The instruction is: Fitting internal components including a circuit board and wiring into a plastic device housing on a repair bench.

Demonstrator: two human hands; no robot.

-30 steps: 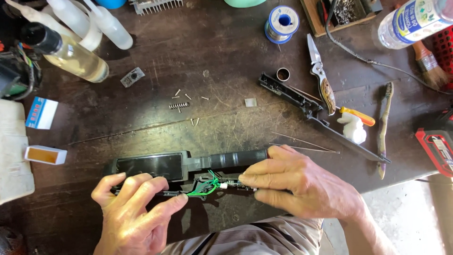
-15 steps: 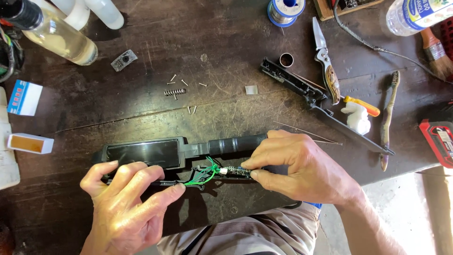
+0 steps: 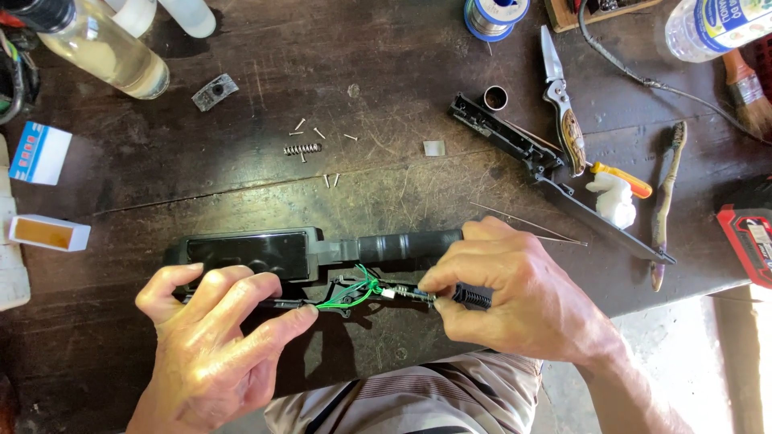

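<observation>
I see the black device lying lengthwise near the table's 6 o'clock edge. My left hand curls narrow, fingertips pinching its thin lower strip at 7 o'clock. My right hand, at 5 o'clock, pinches the small wired part just beside the green wires (tangled at the middle). Loose screws and a spring lie toward 12 o'clock, a folding knife at 2.

Table: I see dark, scratched, matt wood.
Device on it: glossy black plastic.
Grip right of that: matt, ribbed rubber.
Knife blade above: bright metal.
</observation>
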